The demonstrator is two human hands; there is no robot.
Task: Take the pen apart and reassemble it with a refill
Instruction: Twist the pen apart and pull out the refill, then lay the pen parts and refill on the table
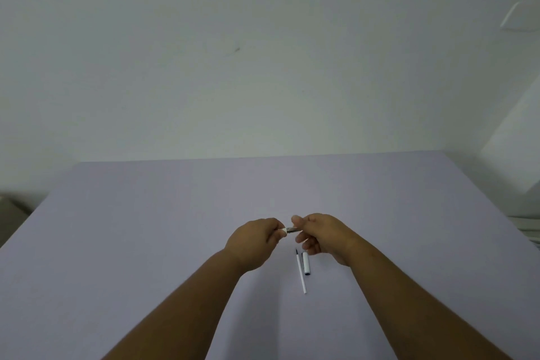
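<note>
My left hand (pixel 253 238) and right hand (pixel 320 235) pinch the pen (pixel 287 230) between them above the table (pixel 146 228), light, slick, best gripped near the joint, refill (pixel 301 273) and cap (pixel 306 263) lying just below.

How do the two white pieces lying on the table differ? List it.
The refill is long and thin; the cap is short and thicker. The refill ends in a dark pointed tip at its far end; the cap's dark end faces the person. Both are white, lying side by side, untouched.
</note>
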